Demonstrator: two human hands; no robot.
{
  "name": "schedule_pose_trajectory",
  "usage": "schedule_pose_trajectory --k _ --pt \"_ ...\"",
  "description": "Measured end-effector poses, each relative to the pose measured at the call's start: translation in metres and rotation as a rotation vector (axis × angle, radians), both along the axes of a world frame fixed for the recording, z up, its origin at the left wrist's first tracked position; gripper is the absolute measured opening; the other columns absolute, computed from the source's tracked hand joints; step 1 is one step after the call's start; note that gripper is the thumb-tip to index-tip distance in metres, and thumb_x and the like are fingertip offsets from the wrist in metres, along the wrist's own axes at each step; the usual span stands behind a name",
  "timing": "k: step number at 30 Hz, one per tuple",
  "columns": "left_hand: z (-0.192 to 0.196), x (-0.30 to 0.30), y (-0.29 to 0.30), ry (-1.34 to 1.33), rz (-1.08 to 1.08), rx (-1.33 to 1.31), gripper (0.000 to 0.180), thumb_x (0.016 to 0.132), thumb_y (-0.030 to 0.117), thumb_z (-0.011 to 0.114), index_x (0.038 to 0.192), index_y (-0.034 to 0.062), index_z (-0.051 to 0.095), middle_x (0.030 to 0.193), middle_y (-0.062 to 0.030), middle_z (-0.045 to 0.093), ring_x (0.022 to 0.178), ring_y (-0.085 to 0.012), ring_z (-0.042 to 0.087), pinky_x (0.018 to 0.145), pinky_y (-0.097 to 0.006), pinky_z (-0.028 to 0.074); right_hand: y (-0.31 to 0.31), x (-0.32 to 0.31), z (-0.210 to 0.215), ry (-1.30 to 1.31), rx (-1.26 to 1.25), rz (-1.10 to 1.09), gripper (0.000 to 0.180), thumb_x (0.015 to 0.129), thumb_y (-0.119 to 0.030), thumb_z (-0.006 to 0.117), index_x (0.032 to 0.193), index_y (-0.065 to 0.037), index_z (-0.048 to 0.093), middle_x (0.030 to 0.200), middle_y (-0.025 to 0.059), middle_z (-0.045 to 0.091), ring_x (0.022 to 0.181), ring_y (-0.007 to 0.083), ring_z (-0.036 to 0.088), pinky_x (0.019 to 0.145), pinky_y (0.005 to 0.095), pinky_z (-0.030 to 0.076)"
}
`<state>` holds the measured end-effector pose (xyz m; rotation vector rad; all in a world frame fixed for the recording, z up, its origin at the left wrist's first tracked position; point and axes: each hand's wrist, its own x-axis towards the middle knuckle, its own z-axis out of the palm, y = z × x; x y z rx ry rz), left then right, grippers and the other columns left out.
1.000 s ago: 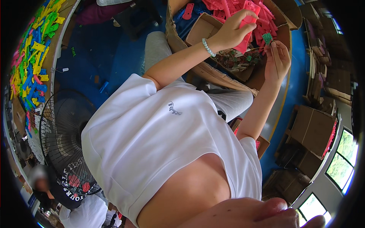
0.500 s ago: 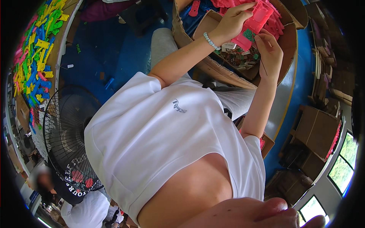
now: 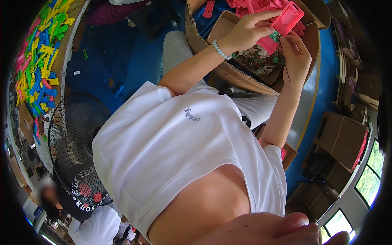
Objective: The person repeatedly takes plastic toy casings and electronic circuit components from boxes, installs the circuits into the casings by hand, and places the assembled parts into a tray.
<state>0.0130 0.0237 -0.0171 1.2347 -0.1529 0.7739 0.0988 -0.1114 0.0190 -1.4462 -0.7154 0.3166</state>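
Note:
A pink plastic housing (image 3: 289, 18) with a rectangular opening is gripped by my left hand (image 3: 255, 32), its index finger stretched along the upper edge and its thumb beneath. The housing's lower pink part (image 3: 267, 45) sticks out below the thumb. A small green circuit board (image 3: 275, 36) sits against the pink plastic, partly hidden by fingers. My right hand (image 3: 297, 55) pinches at the board's edge, fingers curled. A thin dark wire (image 3: 288, 75) trails from there past the right palm to the wrist. Both hands are above an open cardboard box (image 3: 228, 75).
Inside the box lie heaped pink housings (image 3: 249, 5), blue parts (image 3: 218, 9) and a pile of wired circuit boards (image 3: 261, 63). At left are a table of colourful plastic parts (image 3: 43, 53) and a black fan (image 3: 75, 143). Cartons (image 3: 341, 134) stack at right; another person (image 3: 94, 224) sits lower left.
The pink housing and my left hand have tilted and shifted slightly right. My right hand has moved a little right and down, still pinching at the board.

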Motion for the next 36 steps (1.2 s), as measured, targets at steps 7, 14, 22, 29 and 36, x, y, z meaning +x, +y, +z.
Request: schedule_pose_trajectory --k 7,14,22,29,36 --pt "-0.002 -0.004 0.0 0.132 -0.032 -0.009 0.046 0.091 0.004 0.057 0.137 0.0049 0.05 0.101 -0.0029 0.065 0.082 -0.004 0.057 0.072 -0.019 0.048 -0.001 -0.002 0.003 -0.083 -0.021 -0.019 0.014 0.082 0.0 0.072 0.093 0.005 0.067 0.107 0.009 0.066 0.091 0.0132 0.06 0.08 0.0257 0.05" --pt "0.017 -0.015 -0.014 0.134 0.172 0.1 0.044 0.092 0.006 0.058 0.135 0.0064 0.053 0.081 0.0022 0.061 0.066 -0.0006 0.047 0.061 -0.019 0.042 -0.005 -0.008 0.007 0.025 0.042 -0.025 0.023 0.081 0.004 0.072 0.102 0.004 0.063 0.103 0.0102 0.067 0.091 0.0146 0.062 0.079 0.025 0.051" --pt "-0.008 0.004 -0.019 -0.012 0.147 0.046 0.043 0.094 0.003 0.054 0.136 0.0002 0.05 0.104 -0.0014 0.064 0.08 -0.0003 0.052 0.073 -0.018 0.046 -0.006 -0.005 -0.009 0.098 0.18 -0.016 0.027 0.08 0.007 0.071 0.105 0.006 0.06 0.098 0.0107 0.066 0.088 0.0157 0.063 0.078 0.0251 0.052" --pt "-0.009 0.016 -0.023 0.085 0.009 -0.149 0.041 0.093 -0.001 0.053 0.134 -0.0003 0.052 0.124 -0.0106 0.061 0.104 -0.0089 0.059 0.091 -0.023 0.048 -0.014 0.006 -0.016 0.182 0.211 -0.002 0.025 0.08 0.009 0.07 0.103 0.007 0.061 0.093 0.0115 0.066 0.086 0.0151 0.063 0.076 0.0237 0.052" --pt "-0.009 0.023 -0.032 -0.016 -0.17 -0.399 0.042 0.092 -0.006 0.052 0.134 -0.0024 0.051 0.125 -0.0119 0.059 0.104 -0.0106 0.059 0.092 -0.027 0.05 -0.023 0.015 -0.018 0.247 0.232 -0.01 0.024 0.081 0.01 0.068 0.103 0.009 0.06 0.093 0.0122 0.066 0.084 0.0158 0.065 0.076 0.023 0.054"
